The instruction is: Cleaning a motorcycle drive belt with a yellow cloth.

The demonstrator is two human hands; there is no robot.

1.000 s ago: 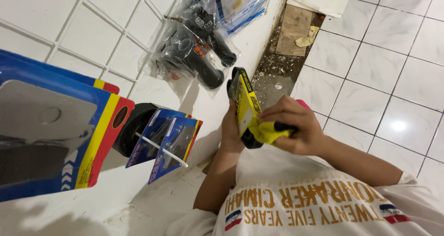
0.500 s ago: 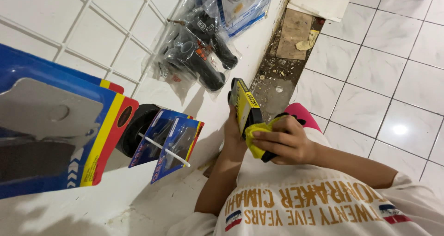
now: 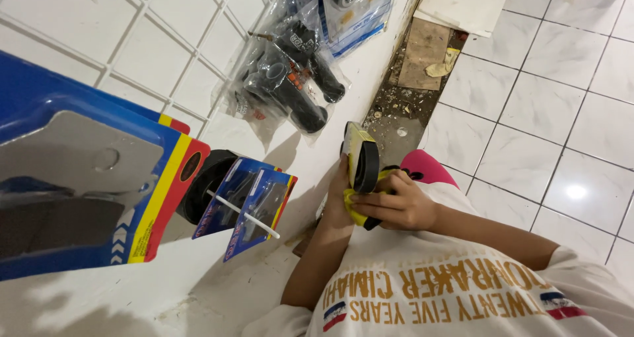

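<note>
Both my hands hold a small yellow carded pack with a black round part on it, in front of my chest. My left hand is behind the pack on the wall side, mostly hidden by it. My right hand wraps over its lower end, fingers curled on the yellow card. I wear a white shirt with gold print. The pack stands edge-on to the camera, so its face is hard to see.
A white wire grid on the wall carries hanging goods: a large blue blister pack, blue cards on a peg, black grips in clear bags. Below are white floor tiles, a rubble-filled gap and a pink object.
The yellow pack has come lower and closer to my chest, and my right hand has slid further over its lower end. The view has shifted slightly.
</note>
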